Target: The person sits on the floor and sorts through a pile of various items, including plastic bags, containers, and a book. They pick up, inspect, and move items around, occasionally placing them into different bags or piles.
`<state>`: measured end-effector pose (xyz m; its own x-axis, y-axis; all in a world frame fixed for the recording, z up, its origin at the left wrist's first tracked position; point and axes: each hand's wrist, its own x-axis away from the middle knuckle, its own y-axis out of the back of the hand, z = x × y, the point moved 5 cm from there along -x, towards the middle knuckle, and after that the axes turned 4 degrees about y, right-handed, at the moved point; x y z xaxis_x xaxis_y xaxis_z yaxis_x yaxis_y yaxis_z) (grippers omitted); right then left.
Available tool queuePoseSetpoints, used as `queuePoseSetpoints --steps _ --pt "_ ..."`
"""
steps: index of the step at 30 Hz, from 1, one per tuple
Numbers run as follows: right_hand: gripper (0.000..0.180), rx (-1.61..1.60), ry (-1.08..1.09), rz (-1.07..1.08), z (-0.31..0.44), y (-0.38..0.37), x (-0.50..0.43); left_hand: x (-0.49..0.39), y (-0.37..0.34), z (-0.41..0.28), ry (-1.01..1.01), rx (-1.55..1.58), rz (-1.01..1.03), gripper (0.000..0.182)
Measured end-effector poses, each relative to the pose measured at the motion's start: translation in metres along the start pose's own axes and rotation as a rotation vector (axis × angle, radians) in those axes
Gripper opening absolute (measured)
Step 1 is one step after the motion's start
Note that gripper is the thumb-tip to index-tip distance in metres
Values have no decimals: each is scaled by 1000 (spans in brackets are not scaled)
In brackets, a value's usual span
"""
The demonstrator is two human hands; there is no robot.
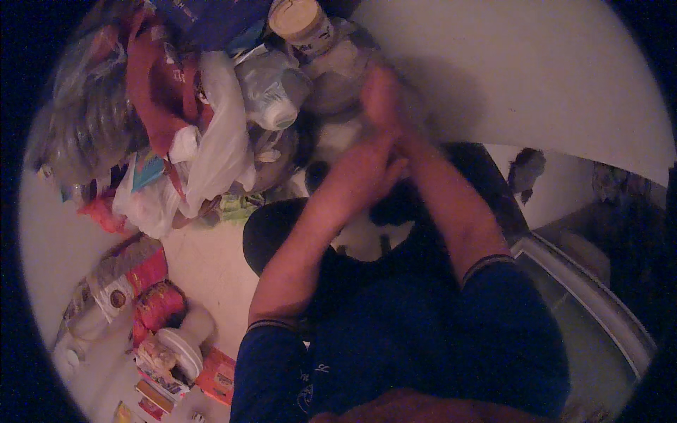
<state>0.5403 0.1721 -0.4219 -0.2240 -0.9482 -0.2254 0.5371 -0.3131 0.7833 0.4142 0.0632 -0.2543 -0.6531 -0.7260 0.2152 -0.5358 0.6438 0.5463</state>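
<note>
My left hand (372, 165) is in the upper middle of the view, its fingers at the wrist of my right hand (382, 100). The two overlap there, and I cannot tell whether the left grips the right or only touches it. Blur hides the right hand's fingers, which are beside a large clear jar or container (336, 79). Above this stands a jar with a tan lid (296, 20). No object shows plainly in either hand. Left of the large jar is a white container in clear plastic wrap (272, 90).
Plastic bags (225, 127) and a red bag (153, 100) crowd the upper left. Lower left are red packets (158, 301) and a white round-rimmed container (182, 351) on a pale surface (211, 264). A pale wall (529, 79) borders the right, above a framed panel (587, 301).
</note>
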Motion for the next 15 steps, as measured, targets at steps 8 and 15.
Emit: queuePoseSetpoints --steps 8,15 --pt "36 152 104 122 -18 -3 -131 -4 6 10 83 -25 27 49" --pt "37 -99 179 -32 -14 9 -94 -3 15 6 51 -66 -68 49"
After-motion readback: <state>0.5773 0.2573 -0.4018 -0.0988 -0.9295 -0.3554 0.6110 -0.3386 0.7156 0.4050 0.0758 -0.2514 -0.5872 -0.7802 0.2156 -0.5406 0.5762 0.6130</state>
